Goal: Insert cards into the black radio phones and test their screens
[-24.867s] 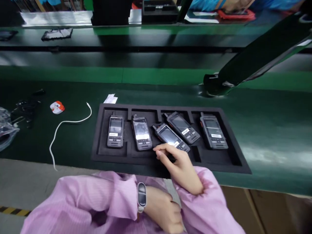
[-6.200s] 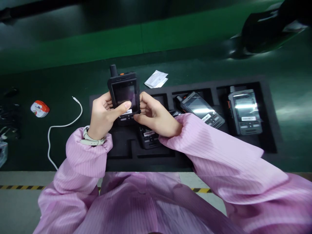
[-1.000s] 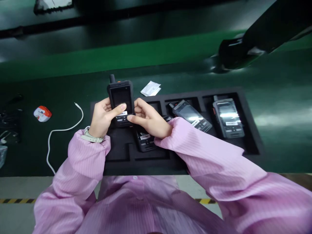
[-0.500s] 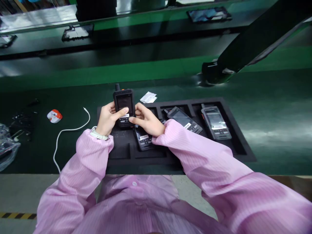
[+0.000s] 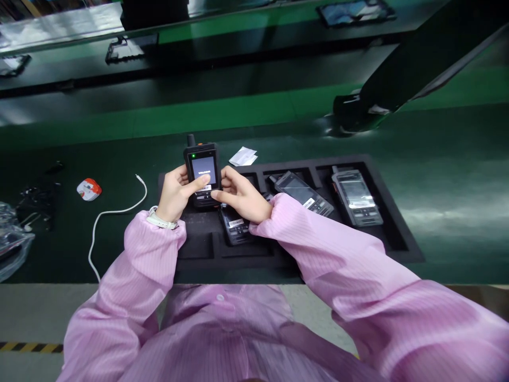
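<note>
A black handheld radio with a stub antenna is upright between my hands, its screen lit with a line of text and a green light glowing at its top left. My left hand grips its left side, thumb over the lower screen. On the right side, my right hand holds it too, thumb on the keys. Below lies a black foam tray with compartments. In it rest a radio partly under my right hand, a tilted one and another at the right.
A white cable and an orange and white object lie left of the tray. Clear plastic bags are at the far left. Folded white paper sits behind the tray. A dark post rises at the back right.
The held radio's dark screen has lit up, showing text, and its green light has come on. Both hands keep their hold; the view has shifted slightly.
</note>
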A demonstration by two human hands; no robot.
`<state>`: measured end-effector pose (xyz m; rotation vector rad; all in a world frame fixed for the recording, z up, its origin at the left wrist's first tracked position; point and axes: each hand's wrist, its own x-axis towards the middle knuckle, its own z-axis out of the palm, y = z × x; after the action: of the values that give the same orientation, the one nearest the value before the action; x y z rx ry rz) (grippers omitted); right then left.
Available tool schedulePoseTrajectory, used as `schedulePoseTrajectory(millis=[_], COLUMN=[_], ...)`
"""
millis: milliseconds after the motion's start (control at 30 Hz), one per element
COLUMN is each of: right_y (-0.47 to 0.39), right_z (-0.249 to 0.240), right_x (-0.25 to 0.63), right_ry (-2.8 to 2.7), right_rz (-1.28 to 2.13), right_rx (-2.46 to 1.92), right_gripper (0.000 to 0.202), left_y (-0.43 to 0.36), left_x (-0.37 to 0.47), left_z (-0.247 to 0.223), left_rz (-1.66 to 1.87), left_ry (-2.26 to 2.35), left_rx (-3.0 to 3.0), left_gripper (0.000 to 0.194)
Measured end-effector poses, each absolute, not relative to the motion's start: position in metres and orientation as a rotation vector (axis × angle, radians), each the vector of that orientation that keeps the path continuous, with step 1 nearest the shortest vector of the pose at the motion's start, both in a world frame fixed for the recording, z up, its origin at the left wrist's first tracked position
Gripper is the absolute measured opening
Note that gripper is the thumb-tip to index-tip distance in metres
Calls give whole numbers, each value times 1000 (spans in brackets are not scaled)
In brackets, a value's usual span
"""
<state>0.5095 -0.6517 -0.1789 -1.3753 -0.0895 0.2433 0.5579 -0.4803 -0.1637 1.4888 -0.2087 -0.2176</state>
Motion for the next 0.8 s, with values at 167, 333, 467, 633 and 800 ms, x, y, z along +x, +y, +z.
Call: schedulePoseTrajectory(millis=[167, 333, 467, 633, 800], right_y=[-651, -651, -650, -649, -657], right_z=[-178, -179, -184, -193, -194], right_x=[509, 509, 511, 512, 516], right_ry=[-91, -116, -195, -229, -315], right_rz=[227, 216, 192, 118, -163], right_rx=[-1382, -1428, -1511, -1679, -2082], right_gripper=[42, 41, 58, 66, 100], left_y=[-481, -480, -480, -481, -481], left_x=[558, 558, 559, 563, 570], left_z=[-164, -164, -162, -159, -159], left_rz=[-211, -204, -179, -234, -359], left_ry=[-218, -202, -130, -49, 63], left_rx=[1468, 1461, 1436, 1412, 1397], left_gripper=[34, 34, 33, 38, 46])
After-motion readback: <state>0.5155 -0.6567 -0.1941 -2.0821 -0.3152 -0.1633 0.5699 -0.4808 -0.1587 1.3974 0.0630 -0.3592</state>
